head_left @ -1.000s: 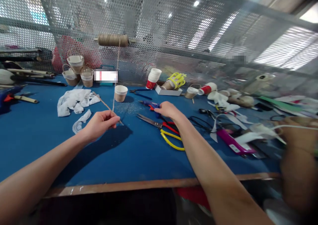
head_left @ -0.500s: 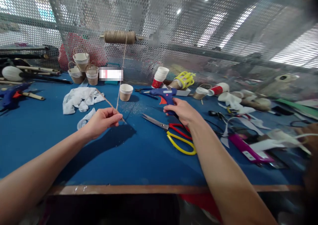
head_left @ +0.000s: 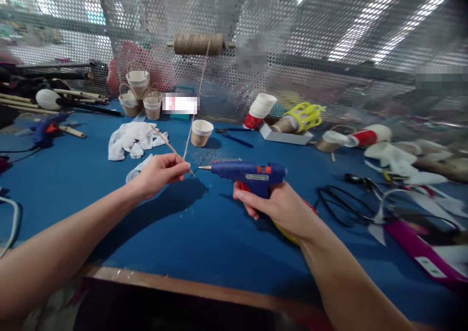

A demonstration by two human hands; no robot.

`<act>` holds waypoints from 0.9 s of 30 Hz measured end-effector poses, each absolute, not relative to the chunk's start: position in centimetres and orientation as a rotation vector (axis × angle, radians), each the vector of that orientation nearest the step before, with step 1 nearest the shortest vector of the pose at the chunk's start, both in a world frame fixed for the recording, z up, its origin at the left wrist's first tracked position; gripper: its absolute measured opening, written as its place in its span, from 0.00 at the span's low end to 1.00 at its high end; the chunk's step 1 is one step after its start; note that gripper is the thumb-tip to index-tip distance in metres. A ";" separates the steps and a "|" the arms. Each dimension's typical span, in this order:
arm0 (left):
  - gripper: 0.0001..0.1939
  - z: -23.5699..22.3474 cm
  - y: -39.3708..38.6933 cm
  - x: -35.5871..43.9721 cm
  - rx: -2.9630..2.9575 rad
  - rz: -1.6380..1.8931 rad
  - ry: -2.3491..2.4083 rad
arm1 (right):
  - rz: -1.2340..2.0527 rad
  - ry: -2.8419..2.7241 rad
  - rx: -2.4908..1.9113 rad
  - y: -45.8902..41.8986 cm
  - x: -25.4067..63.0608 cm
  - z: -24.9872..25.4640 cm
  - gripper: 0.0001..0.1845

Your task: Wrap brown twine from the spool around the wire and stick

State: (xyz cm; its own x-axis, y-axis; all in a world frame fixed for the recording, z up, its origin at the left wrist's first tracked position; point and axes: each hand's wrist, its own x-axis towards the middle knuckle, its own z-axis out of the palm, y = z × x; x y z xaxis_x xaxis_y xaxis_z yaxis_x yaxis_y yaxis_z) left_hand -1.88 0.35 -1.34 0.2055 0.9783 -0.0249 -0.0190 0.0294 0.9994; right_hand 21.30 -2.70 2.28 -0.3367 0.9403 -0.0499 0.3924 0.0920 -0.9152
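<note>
My left hand (head_left: 164,174) pinches a length of twine (head_left: 193,121) that runs down from the spool (head_left: 199,44) on the mesh wall. A thin brown strand, perhaps a stick or the twine's end, also passes through its fingers. In my right hand (head_left: 278,204) is a blue glue gun (head_left: 250,171), its nozzle pointing left, close to my left fingertips but apart from them. Behind them stands a paper cup wrapped in twine (head_left: 201,134). Scissors with yellow and red handles (head_left: 287,231) lie mostly hidden under my right hand and wrist.
Crumpled white cloth (head_left: 133,140) lies left. Finished small baskets (head_left: 138,82) are stacked behind it. Pliers (head_left: 236,136), stacked paper cups (head_left: 260,109) and a yellow plastic holder (head_left: 305,116) sit at the back. Cables (head_left: 347,204) and a purple power strip (head_left: 420,253) lie right.
The glue gun has come forward and turned sideways, its nozzle now near my left fingers. My right hand now covers most of the scissors. The view has shifted left.
</note>
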 end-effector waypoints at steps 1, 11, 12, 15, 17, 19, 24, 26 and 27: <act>0.10 -1.4 0.4 -1.9 1.262 1.050 1.058 | 1.162 -1.809 -1.353 -2.9 21.2 2.4 0.11; 0.09 -1.1 0.0 -1.5 1.219 1.061 1.055 | 0.929 -1.942 -1.488 -3.5 20.5 2.4 0.12; 0.09 -1.1 0.0 -1.5 1.222 1.063 1.054 | 0.920 -1.948 -1.495 -3.5 20.5 2.3 0.12; 0.09 -1.1 0.0 -1.6 1.234 1.064 1.051 | 0.903 -1.965 -1.505 -3.6 20.5 2.2 0.13; 0.09 -1.1 0.0 -1.6 1.246 1.064 1.049 | 0.896 -1.975 -1.503 -3.5 20.5 2.2 0.13; 0.09 -1.1 0.0 -1.6 1.260 1.065 1.048 | 0.889 -1.980 -1.504 -3.5 20.5 2.1 0.13; 0.10 -1.1 0.1 -1.6 1.272 1.059 1.054 | 0.872 -1.995 -1.510 -3.4 20.4 2.1 0.13; 0.10 -1.2 0.1 -1.6 1.276 1.059 1.055 | 0.873 -1.998 -1.514 -3.5 20.4 2.1 0.13; 0.10 -1.2 0.1 -1.6 1.277 1.058 1.054 | 0.873 -1.996 -1.516 -3.5 20.4 2.2 0.13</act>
